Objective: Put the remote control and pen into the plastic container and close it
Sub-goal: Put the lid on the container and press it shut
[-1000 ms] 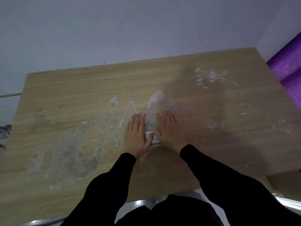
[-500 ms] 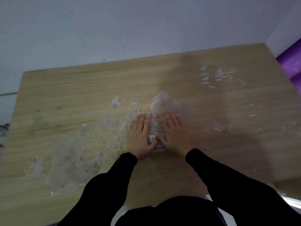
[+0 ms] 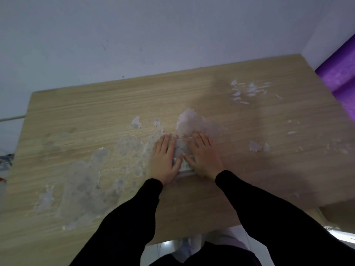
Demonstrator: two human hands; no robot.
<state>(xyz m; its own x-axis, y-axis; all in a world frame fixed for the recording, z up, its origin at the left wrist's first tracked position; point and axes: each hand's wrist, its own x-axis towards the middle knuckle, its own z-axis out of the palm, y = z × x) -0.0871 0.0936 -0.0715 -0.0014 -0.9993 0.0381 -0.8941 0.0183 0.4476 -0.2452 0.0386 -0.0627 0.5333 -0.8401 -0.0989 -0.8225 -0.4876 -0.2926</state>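
A small clear plastic container (image 3: 181,149) lies on the wooden table (image 3: 92,114) near its middle, mostly covered by my hands. My left hand (image 3: 164,160) rests flat on its left half and my right hand (image 3: 204,156) flat on its right half, thumbs almost touching over the lid. Only a strip of the lid between my hands and the pale front edge show. Something white shows faintly through the lid. I cannot make out the remote control or the pen.
Whitish peeled patches (image 3: 84,181) mark the table surface left of the hands, with small flakes (image 3: 247,91) at the back right. A purple object (image 3: 340,79) stands beyond the right edge. A pale wall runs behind the table.
Both hands have stayed pressed on the container. My thumbs have drawn closer together over the lid, and the camera has shifted slightly.
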